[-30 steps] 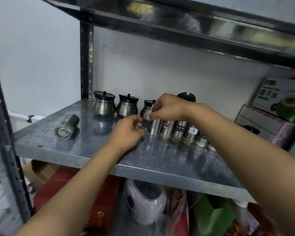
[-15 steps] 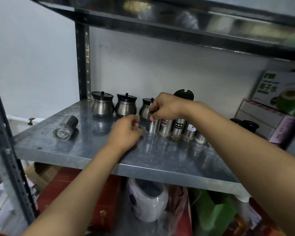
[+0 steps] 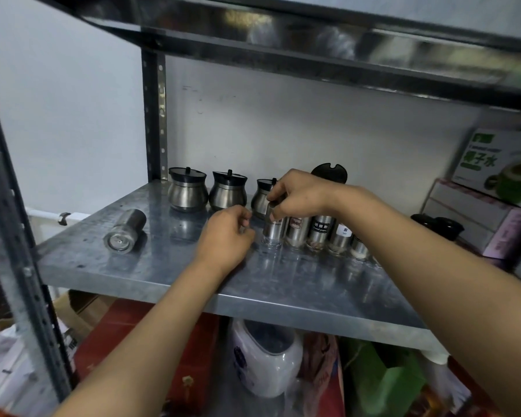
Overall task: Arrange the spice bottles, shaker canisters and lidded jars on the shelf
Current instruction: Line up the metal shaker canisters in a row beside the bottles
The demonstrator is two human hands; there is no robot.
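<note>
Gripping 1 of 5 spice bottles [image 3: 273, 230], right hand [image 3: 298, 195].

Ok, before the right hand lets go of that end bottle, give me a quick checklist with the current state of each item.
1. Right hand grips the top of the end bottle: ok.
2. End bottle upright, base on the shelf: ok.
3. End bottle in line with the bottle row: ok, it stands at the row's left end.
4. Left hand clear of the bottle: cannot tell; it is curled close beside it, and whether it holds anything is unclear.
5. Lidded jars upright at the back: ok.
6. Shaker canister upright: not ok, it lies on its side at the left.
</note>
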